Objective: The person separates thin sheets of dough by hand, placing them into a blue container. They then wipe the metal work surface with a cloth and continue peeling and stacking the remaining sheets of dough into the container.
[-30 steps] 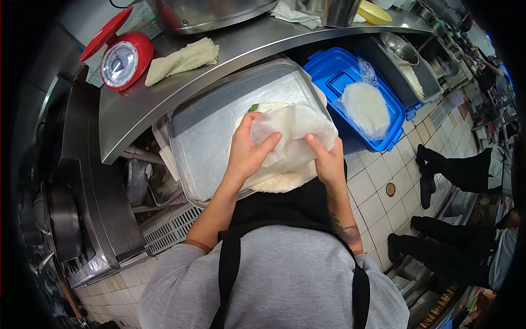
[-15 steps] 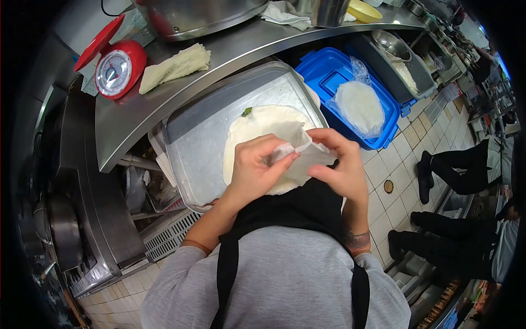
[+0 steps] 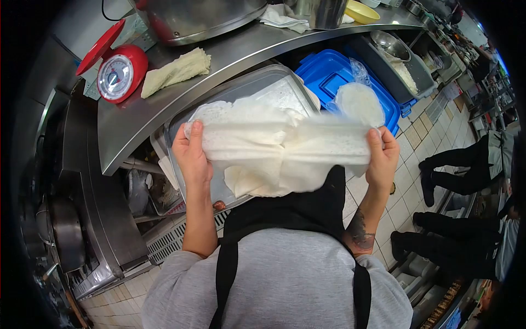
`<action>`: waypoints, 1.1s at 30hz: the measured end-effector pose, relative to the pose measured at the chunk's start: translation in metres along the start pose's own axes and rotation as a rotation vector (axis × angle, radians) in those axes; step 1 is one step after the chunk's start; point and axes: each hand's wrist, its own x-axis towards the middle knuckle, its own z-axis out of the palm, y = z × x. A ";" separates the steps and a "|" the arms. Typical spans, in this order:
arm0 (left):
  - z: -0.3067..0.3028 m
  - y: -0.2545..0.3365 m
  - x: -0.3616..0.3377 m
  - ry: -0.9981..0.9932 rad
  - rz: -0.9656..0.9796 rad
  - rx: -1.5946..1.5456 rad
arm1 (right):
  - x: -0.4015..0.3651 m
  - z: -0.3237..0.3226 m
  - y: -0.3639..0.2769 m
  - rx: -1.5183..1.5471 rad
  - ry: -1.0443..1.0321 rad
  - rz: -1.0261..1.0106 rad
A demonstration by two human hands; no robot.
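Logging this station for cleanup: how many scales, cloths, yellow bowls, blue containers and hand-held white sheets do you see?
Red kitchen scale: 1
Cloths: 2, beige towel, white cloth
Yellow bowl: 1
Blue lidded container: 1
Thin white sheet, held in left hand and right hand: 1
Total: 6

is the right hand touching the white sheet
Touching. The head view shows the right hand closed over one end of the white sheet, fingers wrapped on its edge; the left hand holds the other end.
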 end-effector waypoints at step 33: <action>0.139 -0.061 -0.018 -0.889 0.016 0.139 | 0.023 0.011 -0.100 0.430 -0.032 -0.042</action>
